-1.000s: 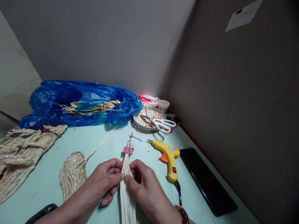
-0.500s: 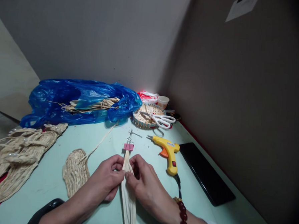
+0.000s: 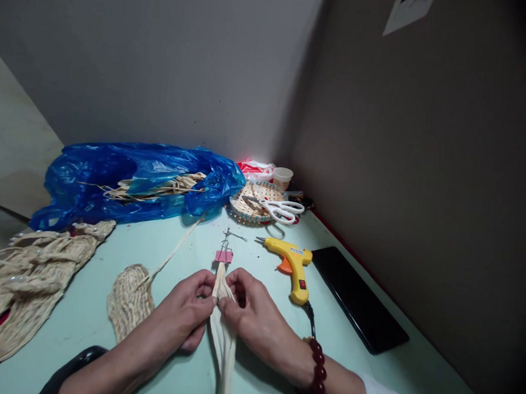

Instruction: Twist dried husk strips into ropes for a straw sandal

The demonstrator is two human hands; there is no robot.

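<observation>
A bundle of pale flat strands (image 3: 225,351) runs from a pink binder clip (image 3: 223,256) down toward the near table edge. The clip hangs on a small metal hook piece (image 3: 227,236). My left hand (image 3: 190,311) pinches the bundle's left side just below the clip. My right hand (image 3: 248,305), its wrist wearing dark red beads, pinches the right side at the same height. The fingertips nearly meet over the strands. A woven sole (image 3: 130,299) with one loose strand lies left of my left hand.
A yellow glue gun (image 3: 292,263) and a black tray-like slab (image 3: 357,299) lie to the right. Behind are a blue plastic bag (image 3: 92,170), a basket (image 3: 249,211) with white scissors (image 3: 282,210), and a cup (image 3: 282,177). Woven slippers (image 3: 33,291) lie at left.
The view has shifted slightly, so everything appears a little farther left. The lower part of the strand bundle has drawn closer together. Both hands keep their pinch on it.
</observation>
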